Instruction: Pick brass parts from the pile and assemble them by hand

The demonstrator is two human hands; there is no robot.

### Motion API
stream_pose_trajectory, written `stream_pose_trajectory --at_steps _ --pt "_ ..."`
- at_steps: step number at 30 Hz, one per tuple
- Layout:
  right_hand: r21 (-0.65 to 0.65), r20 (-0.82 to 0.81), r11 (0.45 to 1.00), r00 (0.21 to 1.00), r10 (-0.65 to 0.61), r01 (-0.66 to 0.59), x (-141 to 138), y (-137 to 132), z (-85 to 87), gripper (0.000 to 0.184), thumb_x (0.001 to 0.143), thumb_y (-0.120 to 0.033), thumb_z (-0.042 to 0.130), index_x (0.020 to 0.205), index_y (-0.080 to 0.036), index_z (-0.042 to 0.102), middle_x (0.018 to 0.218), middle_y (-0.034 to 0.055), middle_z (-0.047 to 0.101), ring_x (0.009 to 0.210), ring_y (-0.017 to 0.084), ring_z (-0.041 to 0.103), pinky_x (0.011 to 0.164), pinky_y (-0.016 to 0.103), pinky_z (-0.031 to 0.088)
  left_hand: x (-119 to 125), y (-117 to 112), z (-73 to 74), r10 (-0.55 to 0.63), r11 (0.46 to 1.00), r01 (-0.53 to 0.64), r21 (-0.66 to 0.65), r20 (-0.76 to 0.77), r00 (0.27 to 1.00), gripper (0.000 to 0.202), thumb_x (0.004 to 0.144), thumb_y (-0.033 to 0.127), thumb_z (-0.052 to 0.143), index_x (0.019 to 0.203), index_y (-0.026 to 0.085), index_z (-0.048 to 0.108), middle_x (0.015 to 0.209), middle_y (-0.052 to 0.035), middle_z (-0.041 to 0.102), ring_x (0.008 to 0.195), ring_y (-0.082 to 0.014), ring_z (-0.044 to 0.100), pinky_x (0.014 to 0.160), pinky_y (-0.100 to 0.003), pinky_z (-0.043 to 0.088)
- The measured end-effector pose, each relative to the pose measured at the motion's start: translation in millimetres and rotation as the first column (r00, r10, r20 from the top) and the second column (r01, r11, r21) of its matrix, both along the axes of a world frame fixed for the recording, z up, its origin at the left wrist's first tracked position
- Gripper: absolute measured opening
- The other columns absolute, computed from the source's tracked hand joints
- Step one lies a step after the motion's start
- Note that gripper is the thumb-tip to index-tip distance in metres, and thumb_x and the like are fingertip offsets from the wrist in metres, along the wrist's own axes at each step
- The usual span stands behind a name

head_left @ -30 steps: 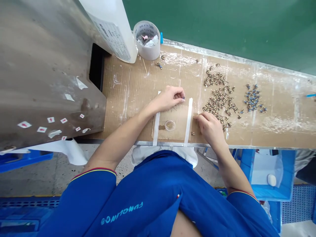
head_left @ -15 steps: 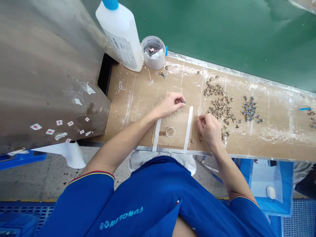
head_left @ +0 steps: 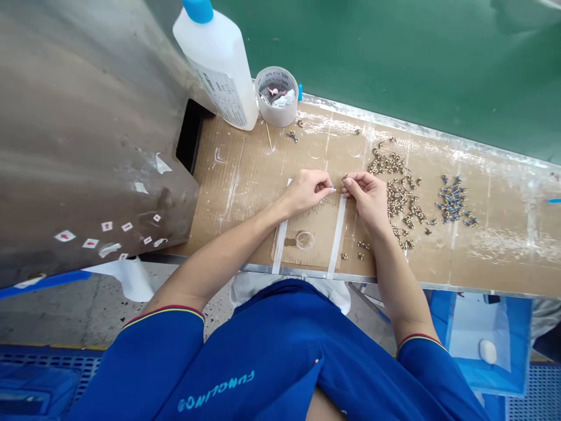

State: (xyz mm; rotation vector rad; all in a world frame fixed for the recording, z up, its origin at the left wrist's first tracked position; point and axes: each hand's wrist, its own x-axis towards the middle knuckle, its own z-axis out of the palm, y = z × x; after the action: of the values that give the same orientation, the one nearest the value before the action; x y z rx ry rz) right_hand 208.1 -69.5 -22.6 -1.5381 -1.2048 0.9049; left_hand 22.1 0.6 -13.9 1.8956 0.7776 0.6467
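Observation:
My left hand [head_left: 312, 190] pinches a tiny blue piece [head_left: 333, 187] above the cardboard-covered bench. Facing it, my right hand [head_left: 366, 196] is closed in a pinch on a small brass-coloured metal part [head_left: 345, 178]. The two sets of fingertips are close together but apart. To the right of my right hand lies a loose pile of small brass-coloured metal parts [head_left: 397, 196]. Farther right is a second pile, of parts with blue pieces on them [head_left: 456, 200]. Below my hands, a small clear round dish [head_left: 304, 240] rests on a cardboard patch held by white tape strips [head_left: 336, 237].
A white bottle with a blue cap [head_left: 217, 70] and a tape roll holding scraps [head_left: 276, 96] stand at the back left. A thin stick [head_left: 269, 135] lies near them. A metal panel [head_left: 96, 146] borders the left side. Blue bins [head_left: 519, 345] are below right.
My right hand has moved up and left from the front of the brass pile, bringing a small metal part close to my left hand. My left hand keeps its pinch, nearly in place.

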Motion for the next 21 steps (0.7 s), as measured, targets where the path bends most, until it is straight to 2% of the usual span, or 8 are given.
stream_pose_trajectory --at_steps 4,9,15,21 --pt "0.016 -0.047 1.0 0.999 -0.026 0.027 -3 -2 0.0 0.044 0.083 -0.064 0.079 0.092 -0.022 0.07 0.078 0.0012 0.072 0.068 0.015 0.07 0.064 0.031 0.062 1 0 -3.4 0.016 1.0 -0.016 0.003 -0.004 1.0 0.017 0.087 0.018 0.068 0.072 0.015 0.063 0.069 0.0007 0.061 0.066 -0.0115 0.052 0.069 -0.027 0.04" --pt "0.025 -0.029 1.0 1.0 0.01 -0.01 -8 -3 -1.9 0.04 0.087 -0.06 0.076 0.096 -0.022 0.07 0.081 0.0018 0.073 0.073 0.017 0.072 0.07 0.033 0.063 1 0 -3.4 0.019 0.999 -0.019 -0.03 -0.019 1.0 0.015 0.087 0.017 0.069 0.073 0.014 0.066 0.071 -0.0001 0.064 0.066 -0.0114 0.054 0.069 -0.026 0.041" --pt "0.053 -0.068 0.999 0.998 0.007 -0.004 -14 -5 -1.3 0.04 0.085 -0.06 0.079 0.093 -0.022 0.071 0.077 0.0006 0.072 0.069 0.016 0.069 0.066 0.032 0.061 0 1 -3.5 0.015 1.0 -0.016 -0.02 -0.009 1.0 0.014 0.087 0.019 0.072 0.075 0.014 0.068 0.071 -0.0004 0.065 0.065 -0.0109 0.053 0.067 -0.026 0.04" --pt "0.001 -0.078 1.0 0.997 0.017 -0.017 -14 -8 4.9 0.04 0.082 -0.062 0.082 0.092 -0.023 0.072 0.082 0.0014 0.074 0.074 0.016 0.07 0.072 0.033 0.061 0 2 -7.9 0.009 1.0 -0.009 -0.005 0.025 1.0 0.015 0.088 0.021 0.071 0.075 0.014 0.069 0.07 -0.0001 0.065 0.064 -0.0107 0.053 0.065 -0.025 0.039"
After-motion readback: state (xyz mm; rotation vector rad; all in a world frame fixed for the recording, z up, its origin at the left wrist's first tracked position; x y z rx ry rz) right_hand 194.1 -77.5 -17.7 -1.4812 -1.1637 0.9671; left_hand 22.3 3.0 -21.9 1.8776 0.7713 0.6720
